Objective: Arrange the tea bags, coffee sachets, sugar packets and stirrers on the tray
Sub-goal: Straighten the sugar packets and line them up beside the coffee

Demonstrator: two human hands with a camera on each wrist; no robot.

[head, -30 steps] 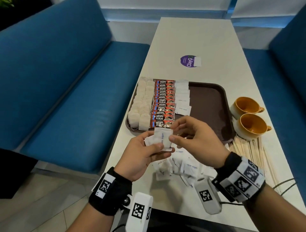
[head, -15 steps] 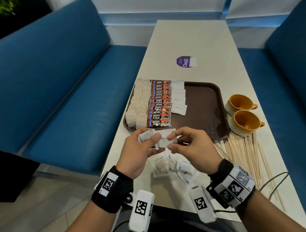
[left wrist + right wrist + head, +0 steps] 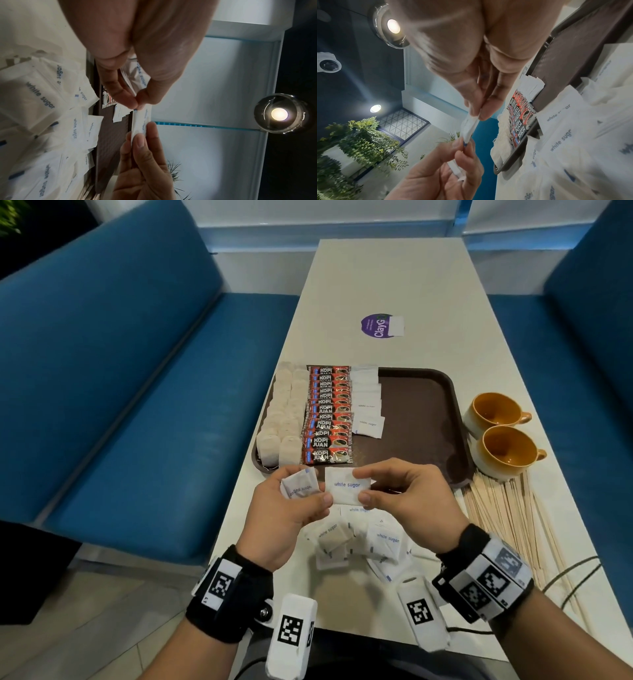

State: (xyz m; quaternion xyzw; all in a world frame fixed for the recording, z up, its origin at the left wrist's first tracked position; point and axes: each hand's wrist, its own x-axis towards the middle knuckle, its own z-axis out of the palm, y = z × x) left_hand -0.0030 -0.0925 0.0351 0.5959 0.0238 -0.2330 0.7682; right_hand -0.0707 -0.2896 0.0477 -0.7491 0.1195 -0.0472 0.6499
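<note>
A brown tray (image 3: 416, 419) holds rows of tea bags (image 3: 284, 419), red coffee sachets (image 3: 329, 414) and white sugar packets (image 3: 366, 402) along its left side. Just in front of the tray my left hand (image 3: 291, 508) holds a small stack of sugar packets (image 3: 298, 486). My right hand (image 3: 404, 494) pinches the right end of one sugar packet (image 3: 346, 486), whose left end my left thumb also holds. A loose pile of sugar packets (image 3: 363, 539) lies on the table below both hands. Wooden stirrers (image 3: 507, 518) lie to the right.
Two orange cups (image 3: 503, 436) stand right of the tray, above the stirrers. A purple sticker (image 3: 376, 325) lies farther up the white table (image 3: 394, 278). Blue benches (image 3: 137, 371) run along both sides. A cable (image 3: 575, 577) trails at the table's right front.
The right hand has drawn one sugar packet to the right, off the stack in the left hand; it now lies flat between both hands with its print facing up.
</note>
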